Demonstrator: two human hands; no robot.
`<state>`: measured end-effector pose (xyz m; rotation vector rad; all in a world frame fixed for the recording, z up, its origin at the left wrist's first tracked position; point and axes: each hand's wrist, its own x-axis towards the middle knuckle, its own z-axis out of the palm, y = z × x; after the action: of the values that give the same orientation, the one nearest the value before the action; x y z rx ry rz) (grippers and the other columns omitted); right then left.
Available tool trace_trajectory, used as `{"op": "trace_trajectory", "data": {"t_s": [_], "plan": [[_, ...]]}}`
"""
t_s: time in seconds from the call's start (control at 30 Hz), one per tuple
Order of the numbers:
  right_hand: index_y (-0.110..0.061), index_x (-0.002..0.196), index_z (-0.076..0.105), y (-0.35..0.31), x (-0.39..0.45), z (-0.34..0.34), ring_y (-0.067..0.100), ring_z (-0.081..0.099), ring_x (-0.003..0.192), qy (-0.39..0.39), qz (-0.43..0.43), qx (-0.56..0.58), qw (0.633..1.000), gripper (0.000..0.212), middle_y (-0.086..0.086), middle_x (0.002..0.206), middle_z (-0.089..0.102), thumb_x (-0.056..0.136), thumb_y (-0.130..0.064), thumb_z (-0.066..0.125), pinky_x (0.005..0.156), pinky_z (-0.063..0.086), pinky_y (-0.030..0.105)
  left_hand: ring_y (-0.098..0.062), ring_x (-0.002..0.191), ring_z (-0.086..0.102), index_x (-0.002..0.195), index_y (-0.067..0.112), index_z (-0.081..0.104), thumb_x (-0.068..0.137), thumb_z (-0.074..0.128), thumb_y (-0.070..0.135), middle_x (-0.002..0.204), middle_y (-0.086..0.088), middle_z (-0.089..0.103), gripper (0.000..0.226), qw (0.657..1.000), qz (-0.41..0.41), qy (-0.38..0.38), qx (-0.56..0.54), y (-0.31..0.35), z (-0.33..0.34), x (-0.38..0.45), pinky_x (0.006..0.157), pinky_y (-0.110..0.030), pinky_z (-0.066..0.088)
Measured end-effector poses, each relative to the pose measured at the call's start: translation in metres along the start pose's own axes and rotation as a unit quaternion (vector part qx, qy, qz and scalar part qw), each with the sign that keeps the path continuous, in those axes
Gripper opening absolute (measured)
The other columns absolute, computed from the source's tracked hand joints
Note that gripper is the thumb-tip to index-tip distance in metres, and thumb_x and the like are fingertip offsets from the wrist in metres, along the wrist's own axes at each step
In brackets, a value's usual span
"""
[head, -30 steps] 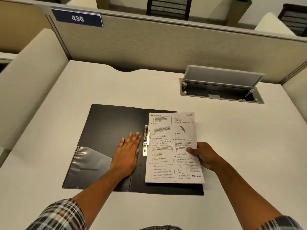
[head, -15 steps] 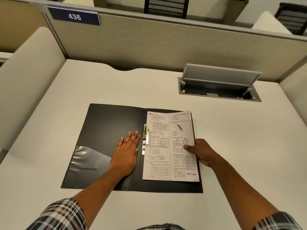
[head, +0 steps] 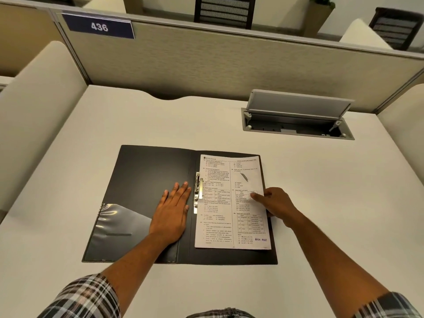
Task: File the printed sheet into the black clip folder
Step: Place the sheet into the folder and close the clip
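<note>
The black clip folder (head: 146, 175) lies open and flat on the white desk. Its metal clip (head: 198, 191) runs along the spine on the right half. The printed sheet (head: 229, 216) lies on the right half, its left edge at the clip. My left hand (head: 172, 214) rests flat, fingers together, on the folder's left cover beside the clip. My right hand (head: 273, 203) pinches the sheet's right edge, thumb on top. A clear pocket (head: 114, 226) sits on the left cover's lower part.
An open cable hatch (head: 296, 125) with a raised grey lid is set into the desk at the back right. A beige partition (head: 206, 65) with a "436" sign (head: 99, 26) closes the back. Cream side panels stand left and right.
My right hand has slid the sheet leftward and down onto the folder's right half, bringing its left edge up to the clip. My left hand has stayed in place.
</note>
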<state>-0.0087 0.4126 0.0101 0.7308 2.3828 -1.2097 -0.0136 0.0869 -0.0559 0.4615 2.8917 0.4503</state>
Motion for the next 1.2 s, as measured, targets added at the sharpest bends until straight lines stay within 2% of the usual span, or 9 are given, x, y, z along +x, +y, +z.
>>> {"op": "trace_trajectory", "data": {"t_s": [0.17, 0.3, 0.47, 0.73, 0.83, 0.9, 0.97, 1.03, 1.2], "plan": [[-0.019, 0.106, 0.059, -0.002, -0.005, 0.0, 0.027, 0.07, 0.093, 0.046, -0.028, -0.082, 0.995, 0.044, 0.001, 0.104, 0.069, 0.086, -0.057, 0.071, 0.086, 0.062, 0.045, -0.013, 0.15, -0.009, 0.156, 0.027, 0.006, 0.1, 0.014, 0.046, 0.164, 0.007, 0.002, 0.06, 1.0, 0.0, 0.0, 0.002, 0.001, -0.001, 0.0, 0.122, -0.039, -0.004], [-0.02, 0.106, 0.058, 0.0, -0.008, 0.0, 0.025, 0.07, 0.091, 0.069, -0.044, -0.104, 0.991, 0.044, 0.002, 0.104, 0.07, 0.087, -0.058, 0.069, 0.085, 0.06, 0.038, -0.013, 0.15, -0.009, 0.156, 0.026, 0.005, 0.093, 0.0, 0.052, 0.164, 0.007, 0.0, 0.068, 1.0, 0.002, -0.003, 0.01, 0.0, -0.001, -0.001, 0.123, -0.039, -0.003], [-0.02, 0.104, 0.058, 0.005, -0.008, -0.002, 0.023, 0.067, 0.092, 0.075, -0.047, -0.088, 0.992, 0.038, 0.002, 0.102, 0.069, 0.09, -0.054, 0.069, 0.081, 0.053, 0.033, -0.014, 0.151, -0.006, 0.156, 0.026, 0.007, 0.094, 0.0, 0.052, 0.164, 0.007, 0.003, 0.068, 1.0, 0.005, 0.0, 0.005, 0.002, 0.001, 0.001, 0.123, -0.039, -0.002], [-0.019, 0.119, 0.062, 0.026, -0.019, 0.002, 0.023, 0.067, 0.103, 0.116, -0.064, 0.014, 0.991, 0.039, -0.004, 0.106, 0.065, 0.091, -0.044, 0.071, 0.087, 0.057, 0.035, -0.014, 0.149, 0.003, 0.154, 0.02, 0.021, 0.103, 0.038, 0.026, 0.162, 0.004, 0.016, 0.055, 0.994, -0.009, 0.067, -0.086, 0.016, -0.018, 0.0, 0.12, -0.034, 0.0], [-0.024, 0.124, 0.059, 0.046, -0.034, 0.008, 0.015, 0.063, 0.107, 0.12, -0.092, 0.019, 0.988, 0.044, -0.008, 0.12, 0.062, 0.088, -0.042, 0.076, 0.092, 0.057, 0.034, -0.018, 0.147, 0.008, 0.151, 0.019, 0.031, 0.1, 0.046, 0.019, 0.16, -0.003, 0.025, 0.053, 0.984, -0.036, 0.095, -0.144, 0.042, -0.04, 0.01, 0.118, -0.038, 0.009], [-0.027, 0.131, 0.054, 0.062, -0.047, 0.013, 0.009, 0.057, 0.111, 0.118, -0.131, -0.01, 0.984, 0.058, -0.014, 0.127, 0.054, 0.083, -0.049, 0.078, 0.093, 0.054, 0.029, -0.031, 0.148, 0.022, 0.146, 0.021, 0.037, 0.097, 0.051, 0.019, 0.157, -0.009, 0.034, 0.051, 0.983, -0.04, 0.087, -0.156, 0.055, -0.05, 0.03, 0.118, -0.049, 0.022], [-0.032, 0.132, 0.051, 0.076, -0.059, 0.016, 0.006, 0.051, 0.116, 0.114, -0.179, -0.052, 0.976, 0.064, -0.017, 0.131, 0.048, 0.079, -0.058, 0.077, 0.096, 0.05, 0.024, -0.034, 0.141, 0.035, 0.141, 0.026, 0.037, 0.097, 0.05, 0.02, 0.15, -0.007, 0.041, 0.046, 0.985, -0.022, 0.089, -0.149, 0.064, -0.054, 0.055, 0.111, -0.055, 0.037], [-0.033, 0.132, 0.053, 0.088, -0.068, 0.021, 0.007, 0.046, 0.123, 0.106, -0.218, -0.074, 0.967, 0.065, -0.014, 0.137, 0.045, 0.078, -0.059, 0.076, 0.101, 0.047, 0.023, -0.028, 0.13, 0.046, 0.138, 0.026, 0.039, 0.098, 0.049, 0.021, 0.142, -0.004, 0.048, 0.042, 0.986, 0.001, 0.09, -0.138, 0.073, -0.054, 0.08, 0.103, -0.048, 0.047], [-0.03, 0.131, 0.052, 0.113, -0.078, 0.027, 0.007, 0.05, 0.123, 0.103, -0.222, -0.043, 0.969, 0.067, -0.016, 0.134, 0.042, 0.076, -0.059, 0.079, 0.099, 0.053, 0.022, -0.026, 0.12, 0.053, 0.138, 0.017, 0.042, 0.098, 0.047, 0.021, 0.136, -0.006, 0.051, 0.041, 0.994, 0.045, 0.052, -0.084, 0.097, -0.056, 0.13, 0.094, -0.04, 0.049]]}}
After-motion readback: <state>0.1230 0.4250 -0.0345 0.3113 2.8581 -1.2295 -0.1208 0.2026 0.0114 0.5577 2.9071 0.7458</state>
